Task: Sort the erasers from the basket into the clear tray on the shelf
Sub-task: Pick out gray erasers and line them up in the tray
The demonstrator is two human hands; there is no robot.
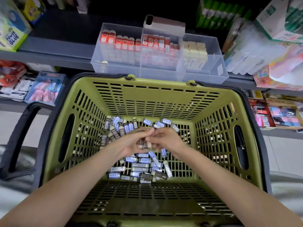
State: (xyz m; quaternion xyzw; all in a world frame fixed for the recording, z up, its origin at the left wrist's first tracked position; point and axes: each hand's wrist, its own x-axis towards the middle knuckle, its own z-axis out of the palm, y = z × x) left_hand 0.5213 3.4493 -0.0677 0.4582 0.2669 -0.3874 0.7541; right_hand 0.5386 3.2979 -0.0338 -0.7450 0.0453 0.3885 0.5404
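Observation:
A green slotted basket (pixel 157 94) fills the lower view. Several small erasers in blue and grey sleeves lie on its floor in two heaps, a far heap (pixel 121 126) and a near heap (pixel 141 167). Both hands meet over the basket's middle. My left hand (pixel 132 143) holds a bunch of erasers (pixel 145 145) in its curled fingers. My right hand (pixel 165 138) pinches at the same bunch from the right. The clear tray (pixel 118 71) stands on the shelf just behind the basket, its compartments holding red-sleeved and cream erasers; its rightmost front section looks empty.
A white device (pixel 164 24) lies behind the tray. Glue boxes (pixel 11 33) stand at left, and packs of goods (pixel 255 51) at right crowd the grey shelf (pixel 49 53). Lower shelves hold more stationery (pixel 44 89). The basket's black handles (pixel 19 136) hang at both sides.

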